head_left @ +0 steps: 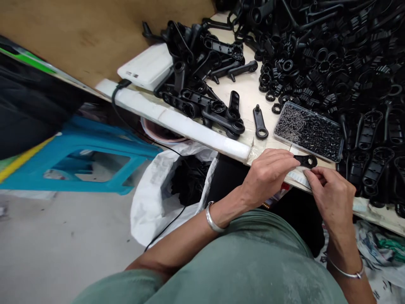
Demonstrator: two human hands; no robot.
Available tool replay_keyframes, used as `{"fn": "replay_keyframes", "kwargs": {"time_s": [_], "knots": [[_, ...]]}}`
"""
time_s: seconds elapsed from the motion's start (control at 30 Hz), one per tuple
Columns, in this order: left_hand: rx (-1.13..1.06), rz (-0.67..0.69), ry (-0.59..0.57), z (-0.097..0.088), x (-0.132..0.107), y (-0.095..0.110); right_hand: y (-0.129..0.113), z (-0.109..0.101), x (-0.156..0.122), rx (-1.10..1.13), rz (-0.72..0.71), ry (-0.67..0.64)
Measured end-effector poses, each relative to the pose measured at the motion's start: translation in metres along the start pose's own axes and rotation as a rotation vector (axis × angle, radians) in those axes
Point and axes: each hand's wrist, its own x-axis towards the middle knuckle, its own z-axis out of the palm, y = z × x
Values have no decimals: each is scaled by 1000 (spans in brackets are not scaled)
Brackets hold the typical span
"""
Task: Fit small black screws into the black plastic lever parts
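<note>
At the table's front edge my left hand point(268, 174) is closed on a black plastic part point(307, 161) that has a ring at its right end. Its other end is hidden under my fingers. Close by on the right, my right hand point(332, 192) has thumb and forefinger pinched together just below the ring; whatever lies between those fingertips is too small to name. Just beyond both hands sits a clear plastic box point(339, 153) filled with tiny grey and black pieces. A similar black ring-ended part point(260, 123) lies alone left of the box.
Black parts point(316, 63) are heaped at the back right, with another pile point(202, 97) at the left. A white device point(147, 66) with a cable stands by the white padded edge point(177, 122). Below are a white sack point(147, 198) and a blue stool point(79, 156).
</note>
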Motion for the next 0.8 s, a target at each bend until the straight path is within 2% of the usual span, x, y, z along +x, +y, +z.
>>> {"fn": "replay_keyframes", "kwargs": {"time_s": [0.1,0.2,0.37,0.47,0.53,0.67,0.8], "knots": [[-33,-33,21,-4,1,4,2,2,2,-7,20,-33],[-94,-91,28,-6,2,8,7,-7,2,145,119,-83],[-200,-235,-11,-8,4,17,-2,-21,0,772,431,-121],[-288,-331,-32,-7,3,22,-17,-20,0,1107,502,-162],[-358,-396,-44,-7,1,23,-27,-17,1,1248,538,-204],[-422,-432,-11,-6,-2,24,-37,-12,1,1383,584,-262],[-382,-350,23,-5,-3,22,-39,-10,1,1442,608,-304]]}}
